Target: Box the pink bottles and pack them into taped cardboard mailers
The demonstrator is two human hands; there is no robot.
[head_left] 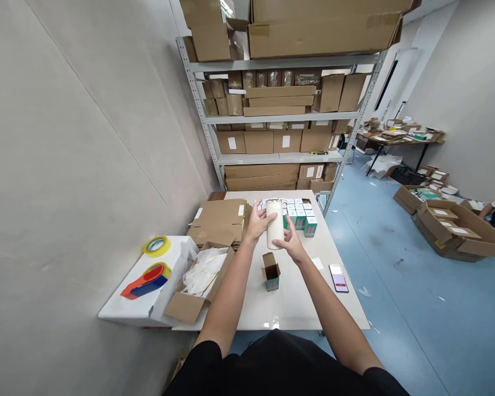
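A cream-white tumbler [275, 231] is held upright above the table, between my two hands. My left hand [257, 223] grips its upper left side, with the thumb across the front. Lower down, my right hand [292, 243] holds it from the right, the thumb near its base. Below it on the table stands a small green and brown carton [272, 280] with its top flaps open. Behind the tumbler, several green and white boxes [300, 218] stand in rows, partly hidden by my hands.
On the left are flattened cardboard [218, 214], an open carton of white wrapping [202, 275], and a tape dispenser [148, 279] beside a yellow tape roll [157, 246]. A phone [339, 278] lies near the table's right edge. Metal shelving [280, 158] with cardboard boxes stands behind.
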